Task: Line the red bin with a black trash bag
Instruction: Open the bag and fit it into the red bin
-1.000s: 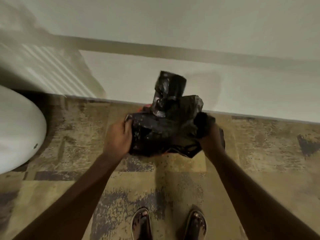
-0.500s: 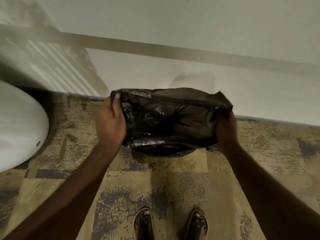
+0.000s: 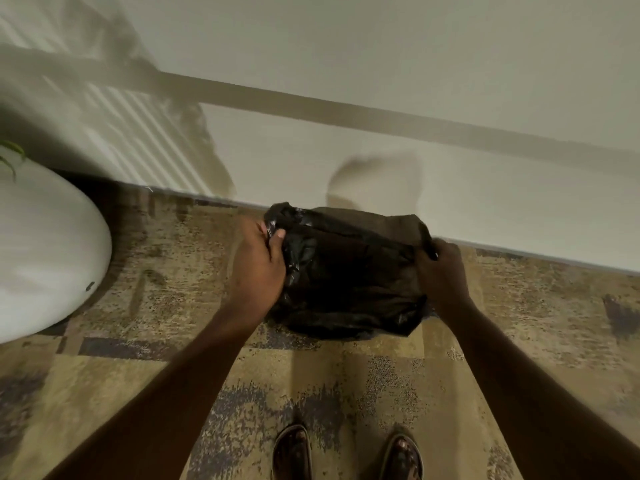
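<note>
Left hand (image 3: 258, 268) clenched on the left edge of the black trash bag (image 3: 349, 271), thumb pressed over the plastic near the top left corner, fingers wrapped round the side and partly hidden. Right hand (image 3: 443, 271) closed on the bag's right edge, fingertips tucked into the film, knuckles toward the camera. Both grips tight, bag stretched flat between them.

Bag sits low in front of the person, down by the floor close to the wall (image 3: 381, 64), spread over a boxy shape with a roughly rectangular top outline. No red shows anywhere, so cannot tell whether the bin is under it. Plastic is thin, glossy, crinkled; bunched and shiny at the left corner by the thumb, smoother and duller across the middle, with loose folds hanging along the near bottom edge.

Both forearms bare, reaching forward from the lower corners of the view. Carpet (image 3: 173, 375) below is short-pile, mottled tan and yellow with dark grey-blue blotches. Wall is plain off-white with a darker horizontal band across it; striped light and shadow falls on its left part. A pale baseboard runs where wall meets carpet. Big smooth white rounded object (image 3: 41, 254) at far left, a few green leaves (image 3: 10, 157) above it. Two feet in dark sandals (image 3: 346, 455) at the bottom edge.
</note>
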A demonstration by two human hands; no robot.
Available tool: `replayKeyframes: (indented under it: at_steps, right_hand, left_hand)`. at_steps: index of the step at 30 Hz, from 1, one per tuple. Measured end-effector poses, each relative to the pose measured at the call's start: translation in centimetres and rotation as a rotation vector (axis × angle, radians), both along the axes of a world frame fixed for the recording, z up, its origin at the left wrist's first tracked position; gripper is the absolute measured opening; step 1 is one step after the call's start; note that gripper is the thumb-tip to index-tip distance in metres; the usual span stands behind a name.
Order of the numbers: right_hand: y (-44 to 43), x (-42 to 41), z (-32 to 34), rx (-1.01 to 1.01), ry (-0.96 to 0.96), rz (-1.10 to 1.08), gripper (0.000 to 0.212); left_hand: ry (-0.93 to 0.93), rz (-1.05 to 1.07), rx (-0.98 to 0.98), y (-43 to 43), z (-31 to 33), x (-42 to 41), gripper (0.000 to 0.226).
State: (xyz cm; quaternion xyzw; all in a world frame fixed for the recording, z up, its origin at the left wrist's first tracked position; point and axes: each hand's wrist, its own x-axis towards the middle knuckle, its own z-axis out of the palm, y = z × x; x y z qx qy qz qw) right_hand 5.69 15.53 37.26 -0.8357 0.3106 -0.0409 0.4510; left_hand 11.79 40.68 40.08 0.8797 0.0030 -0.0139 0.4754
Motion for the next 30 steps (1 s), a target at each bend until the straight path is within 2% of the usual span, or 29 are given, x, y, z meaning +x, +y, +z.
replayKeyframes:
  at_steps: [4,8,11,15,18,21,24,26,30]
  right_hand:
    - [-0.1,0.3,-1.0,0.211,0.010,-0.220,0.018]
    - [0.1,1.3,-3.1,0.331,-0.030,-0.309,0.020]
    - [-0.9,1.8,-4.7,0.260,-0.038,-0.240,0.028]
    - [-2.5,3.1,-8.6,0.049,-0.056,0.048,0.043]
    - [-3.4,4.0,-11.1,-0.129,-0.037,0.270,0.028]
    - [-3.8,4.7,-13.6,-0.189,-0.026,0.425,0.029]
    - [-3.9,5.9,-15.4,-0.086,0.020,0.354,0.018]
    - [-3.9,6.8,-15.5,-0.088,-0.021,0.335,0.021]
    - [-4.0,9.8,-19.9,-0.073,-0.039,0.246,0.019]
  left_hand:
    - [0.074,0.024,-0.118,-0.5,-2.8,-0.5,0.016]
    - [0.104,0.007,-0.106,-0.3,-6.6,0.5,0.011]
    - [0.088,-0.029,-0.113,-0.8,-9.1,1.3,0.022]
    - [0.095,-0.041,-0.121,-2.2,-11.6,2.9,0.025]
    - [0.171,-0.019,-0.136,-3.3,-13.6,3.6,0.021]
    - [0.212,-0.020,-0.060,-4.1,-15.2,4.0,0.029]
    - [0.146,-0.139,0.128,-4.5,-16.9,5.2,0.058]
    - [0.075,-0.228,0.232,-4.6,-17.0,6.2,0.069]
    - [0.125,-0.230,0.276,-4.2,-21.2,8.3,0.052]
